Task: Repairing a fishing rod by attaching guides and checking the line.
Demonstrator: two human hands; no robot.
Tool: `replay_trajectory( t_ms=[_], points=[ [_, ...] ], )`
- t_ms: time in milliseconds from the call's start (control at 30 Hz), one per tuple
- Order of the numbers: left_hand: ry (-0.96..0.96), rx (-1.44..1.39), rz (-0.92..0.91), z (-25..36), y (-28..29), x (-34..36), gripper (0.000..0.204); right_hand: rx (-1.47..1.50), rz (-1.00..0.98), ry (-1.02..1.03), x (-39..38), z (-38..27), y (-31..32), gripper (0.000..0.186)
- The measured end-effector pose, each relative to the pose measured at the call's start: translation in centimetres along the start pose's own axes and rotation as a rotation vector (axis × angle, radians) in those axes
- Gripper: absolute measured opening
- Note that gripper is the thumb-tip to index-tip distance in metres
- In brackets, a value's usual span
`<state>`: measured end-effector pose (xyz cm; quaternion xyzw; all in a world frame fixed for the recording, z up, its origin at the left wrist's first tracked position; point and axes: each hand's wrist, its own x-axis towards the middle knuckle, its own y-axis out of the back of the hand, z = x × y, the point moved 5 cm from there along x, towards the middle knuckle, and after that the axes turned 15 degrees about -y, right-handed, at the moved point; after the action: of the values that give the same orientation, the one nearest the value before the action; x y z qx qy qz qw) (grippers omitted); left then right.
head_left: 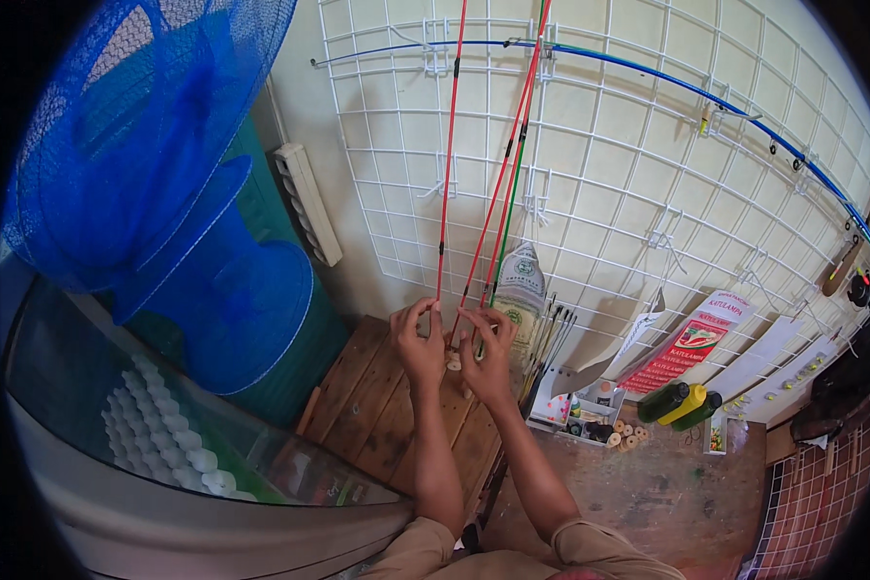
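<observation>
Tan sleeves (597, 548) cross the lower edge; at centre, the left hand (420, 346) pinches a red rod (450, 155), the right hand (486, 356) curls narrowly, its hold unclear.

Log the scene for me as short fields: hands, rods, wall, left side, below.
Left hand: fingertips pinching left red rod, low on its visible length
Right hand: fingertips close to second red rod; grip unclear
Green rod: slanting beside second red rod
Wall: white wire grid; blue rod across upper part
Left side: blue netting
Below hands: slatted wooden table
</observation>
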<state>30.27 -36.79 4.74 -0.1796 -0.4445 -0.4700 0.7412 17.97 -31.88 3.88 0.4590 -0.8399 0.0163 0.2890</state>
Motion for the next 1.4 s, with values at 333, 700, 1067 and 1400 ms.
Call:
replay_trajectory(
  t_ms=[333, 700, 1067, 1400],
  points=[
    [-0.006, 0.033, -0.124, -2.0, -1.6, -2.8, 0.011, -0.004, 0.016, -0.004, -0.6, 0.9, 0.7, 0.039],
    [0.099, -0.011, -0.196, -2.0, -1.7, -4.0, 0.012, 0.013, 0.012, -0.036, -0.9, 1.2, 1.8, 0.039],
    [-0.164, 0.011, -0.02, 3.7, 0.0, -3.6, 0.011, -0.078, 0.15, -0.086, -2.4, 2.9, 5.5, 0.029],
    [-0.031, -0.329, -0.26, 6.5, -3.3, -9.8, 0.01, -0.055, 0.167, -0.21, -5.5, 6.4, 10.5, 0.029]
  ],
)
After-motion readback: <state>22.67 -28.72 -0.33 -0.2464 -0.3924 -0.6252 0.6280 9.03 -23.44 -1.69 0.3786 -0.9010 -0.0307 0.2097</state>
